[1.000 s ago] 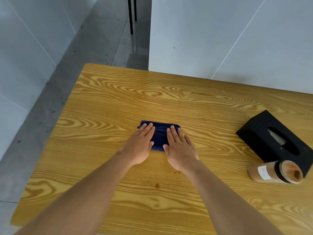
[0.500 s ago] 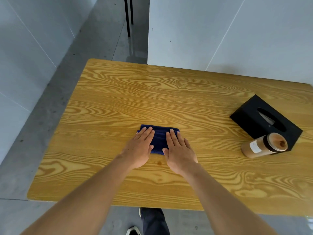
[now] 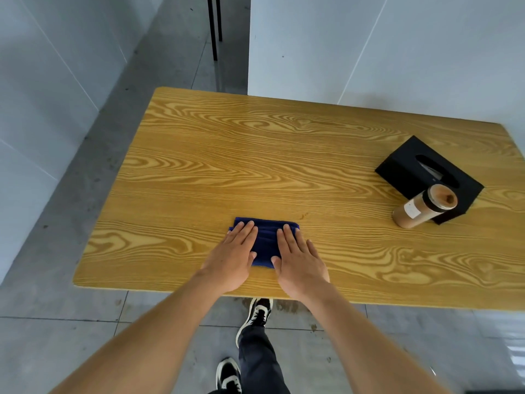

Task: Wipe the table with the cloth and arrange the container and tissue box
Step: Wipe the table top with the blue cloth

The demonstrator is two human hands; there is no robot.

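A folded dark blue cloth (image 3: pixel 267 241) lies on the wooden table (image 3: pixel 255 166) close to its near edge. My left hand (image 3: pixel 231 255) presses flat on the cloth's left part, fingers together. My right hand (image 3: pixel 299 258) presses flat on its right part. A black tissue box (image 3: pixel 403 166) sits at the right of the table, turned at an angle. A brown container (image 3: pixel 423 206) with a white label stands touching the box's near side, its lid facing the camera.
White walls (image 3: pixel 369 46) stand behind the table and at the left. Grey floor tiles (image 3: pixel 71 322) run along the left and near sides. My legs and black-and-white shoes (image 3: pixel 257 314) show below the table's near edge. Black legs of some furniture (image 3: pixel 214 27) stand far back.
Both hands have pulled the cloth toward the table's near edge. The view has drawn back, so the near edge and my legs now show.
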